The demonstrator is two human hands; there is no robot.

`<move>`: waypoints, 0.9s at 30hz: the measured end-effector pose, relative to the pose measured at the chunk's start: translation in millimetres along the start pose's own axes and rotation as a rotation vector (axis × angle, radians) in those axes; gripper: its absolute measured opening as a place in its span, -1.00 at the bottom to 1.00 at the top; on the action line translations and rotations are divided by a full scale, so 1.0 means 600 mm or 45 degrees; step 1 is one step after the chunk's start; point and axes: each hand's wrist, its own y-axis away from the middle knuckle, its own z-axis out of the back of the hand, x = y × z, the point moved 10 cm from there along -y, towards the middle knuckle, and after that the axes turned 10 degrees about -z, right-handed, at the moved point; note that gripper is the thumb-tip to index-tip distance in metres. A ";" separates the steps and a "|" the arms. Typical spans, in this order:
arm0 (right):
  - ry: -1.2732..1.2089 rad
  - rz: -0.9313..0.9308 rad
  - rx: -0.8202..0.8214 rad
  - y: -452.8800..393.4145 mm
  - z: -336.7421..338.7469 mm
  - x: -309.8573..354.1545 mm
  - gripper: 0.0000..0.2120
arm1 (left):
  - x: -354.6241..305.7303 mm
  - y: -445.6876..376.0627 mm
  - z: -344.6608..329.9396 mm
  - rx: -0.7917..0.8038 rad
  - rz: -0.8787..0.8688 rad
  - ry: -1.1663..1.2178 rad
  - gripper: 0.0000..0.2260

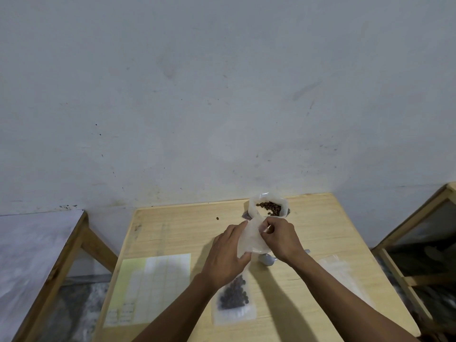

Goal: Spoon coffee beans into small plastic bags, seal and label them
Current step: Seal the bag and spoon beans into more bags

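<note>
An empty small plastic bag (250, 239) is held above the wooden table (172, 233) between both hands. My left hand (225, 257) grips its lower left side. My right hand (280, 239) pinches its upper right edge near the mouth. Behind them an open bag of coffee beans (269, 208) stands at the table's far edge. A filled small bag (233, 302) with dark beans lies flat below my left wrist. A grey spoon (267, 259) lies under my right wrist, partly hidden.
A sheet of labels (150, 287) lies at the front left of the table. A pile of empty plastic bags (340, 272) lies to the right. One loose bean (217, 218) rests near the far edge. Wooden frames stand on both sides.
</note>
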 end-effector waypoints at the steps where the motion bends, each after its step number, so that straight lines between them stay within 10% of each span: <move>1: 0.000 -0.006 -0.005 -0.002 0.001 -0.002 -0.88 | 0.001 -0.002 0.003 -0.019 0.008 0.017 -0.44; 17: -0.564 -0.151 0.399 -0.038 0.002 -0.091 -0.88 | 0.047 0.009 0.000 -0.041 0.067 0.148 -0.28; 27: 0.775 0.014 0.107 -0.081 -0.019 -0.237 -0.79 | 0.077 0.015 0.007 -0.104 0.126 0.089 -0.27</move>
